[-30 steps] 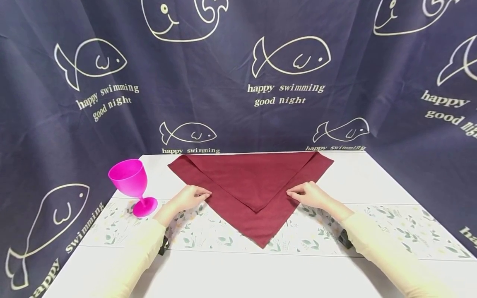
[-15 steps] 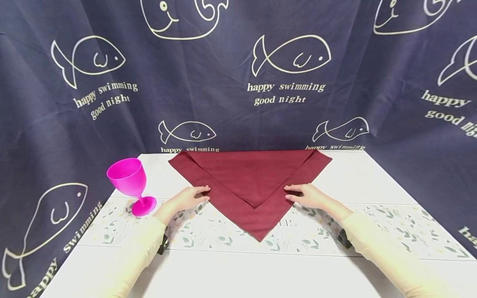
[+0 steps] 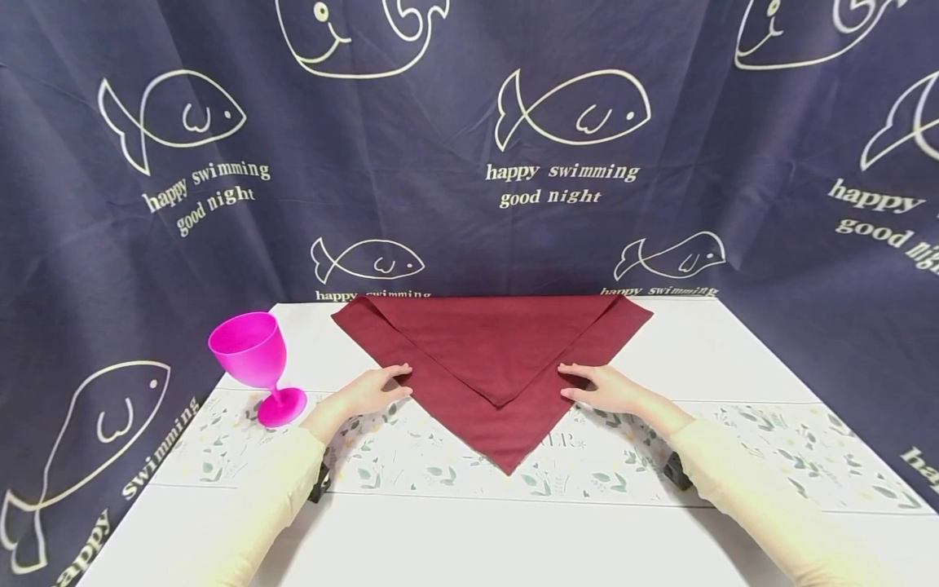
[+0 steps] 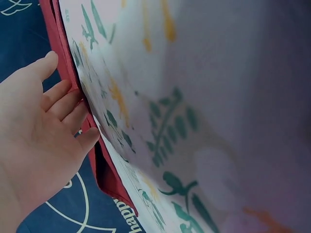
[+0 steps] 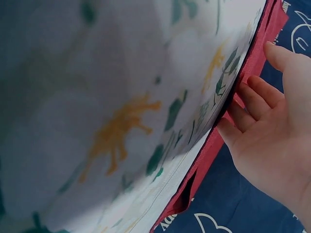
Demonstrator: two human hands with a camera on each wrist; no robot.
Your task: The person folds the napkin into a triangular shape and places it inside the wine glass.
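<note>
Two bare hands flank one dark red cloth (image 3: 499, 350), which lies in the middle of the desk (image 3: 484, 546), folded into a rough triangle. Its long fold runs along the desk's far edge, and its points face the person, the lower layer reaching nearer than the upper one, over the floral band (image 3: 433, 474).

At the cloth's left sloping edge, the left grip (image 3: 372, 390) has thumb and fingers apart; the right grip (image 3: 610, 390) mirrors it on the other side. Neither is clamped on anything: in the wrist views the fingertips meet the cloth's rim without pinching it.

The work in hand looks like straightening the folded cloth by its two slopes. To do this well, I would keep both hands level and push or draw by equal amounts, so that the points stay on one centre line. Light fingertips should serve best, since hard pressure could drag the top layer over the lower one. A small dark gap shows between layers near the far corners; smoothing outward there may help.

A pink cup (image 3: 253, 359) stands upright on the left, well apart from the cloth; the left elbow should mind it.
</note>
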